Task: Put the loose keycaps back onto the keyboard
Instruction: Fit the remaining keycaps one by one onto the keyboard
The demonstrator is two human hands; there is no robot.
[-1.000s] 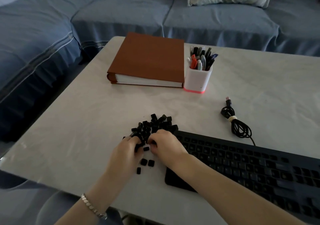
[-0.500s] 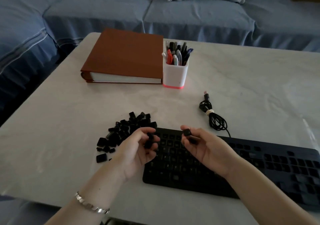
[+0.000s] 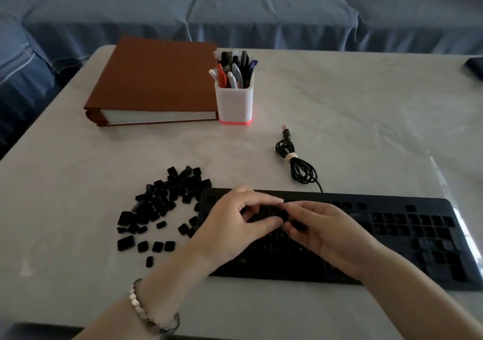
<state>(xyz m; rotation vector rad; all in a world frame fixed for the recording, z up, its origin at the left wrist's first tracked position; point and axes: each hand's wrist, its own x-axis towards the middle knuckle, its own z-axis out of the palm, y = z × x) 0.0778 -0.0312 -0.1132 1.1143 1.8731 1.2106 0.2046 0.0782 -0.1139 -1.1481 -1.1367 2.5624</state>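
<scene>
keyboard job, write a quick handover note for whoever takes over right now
Left hand: fingers curled over the left part of the keyboard; whether it holds a cap cannot be made out.
Right hand: pinches a keycap right beside the left hand.
Loose keycaps: piled on the table just left of the keyboard.
Done: the right part carries caps.
Left: the left part looks mostly bare; the pile is yet to be fitted.
</scene>
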